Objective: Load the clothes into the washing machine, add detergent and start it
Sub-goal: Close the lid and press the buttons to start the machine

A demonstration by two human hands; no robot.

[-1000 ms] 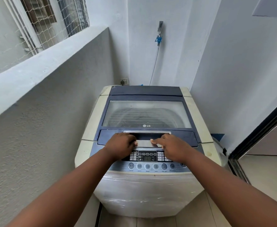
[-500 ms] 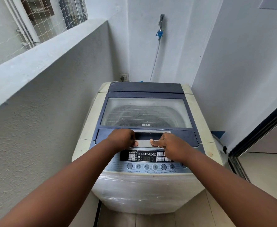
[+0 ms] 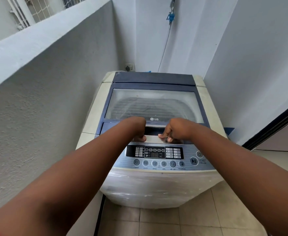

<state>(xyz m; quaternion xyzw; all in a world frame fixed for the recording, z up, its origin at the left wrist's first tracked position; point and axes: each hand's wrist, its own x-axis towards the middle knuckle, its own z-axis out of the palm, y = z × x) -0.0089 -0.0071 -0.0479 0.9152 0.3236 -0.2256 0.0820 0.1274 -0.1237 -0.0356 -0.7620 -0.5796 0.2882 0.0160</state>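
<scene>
A cream top-loading washing machine [image 3: 158,186] stands in a narrow corner, its blue-framed glass lid [image 3: 154,106] down. Dark shapes show dimly through the glass. My left hand [image 3: 136,128] and my right hand [image 3: 175,131] both curl their fingers into the lid's silver handle [image 3: 152,137] at the front edge, thumbs on its lower strip. Below the handle lies the control panel [image 3: 154,152] with a row of round buttons and a start/pause button [image 3: 194,161] at the right. No loose clothes or detergent are in view.
A rough grey parapet wall [image 3: 46,103] runs close along the left. White walls close the back and right; a hose [image 3: 165,46] hangs from a tap behind the machine. A dark door frame [image 3: 276,123] is at the right, beige floor tiles [image 3: 182,222] lie below.
My view has moved closer and tilted down over the machine. Both hands have curled deeper into the lid handle; the lid stays down.
</scene>
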